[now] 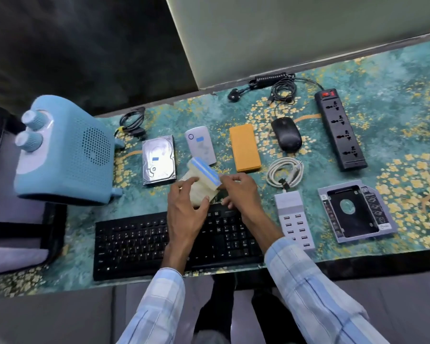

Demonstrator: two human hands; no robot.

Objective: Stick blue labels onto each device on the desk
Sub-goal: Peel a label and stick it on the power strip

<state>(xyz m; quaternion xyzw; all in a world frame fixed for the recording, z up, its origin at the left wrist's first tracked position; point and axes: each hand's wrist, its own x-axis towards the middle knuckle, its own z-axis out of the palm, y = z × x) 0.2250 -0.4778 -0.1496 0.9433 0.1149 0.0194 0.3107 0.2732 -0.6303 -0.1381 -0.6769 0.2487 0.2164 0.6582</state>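
Note:
My left hand [185, 204] grips a cream label sheet [204, 178] with blue strips along its upper edge, held above the black keyboard [139, 242]. My right hand [241, 192] pinches the sheet's right end at the blue strips. The silver hard drive [158, 160] carries a small blue label, and so does the white power bank [201, 145]. I see no label on the orange power bank [245, 147], black mouse [286, 134], black power strip [339, 127], white USB charging hub [294, 222] or grey drive caddy [355, 211].
A light blue heater [65, 152] stands at the left end of the patterned desk [395, 78]. A coiled white cable [284, 171], black cables [282, 88] and a small black cable bundle [133, 120] lie between the devices. A wall panel rises behind the desk.

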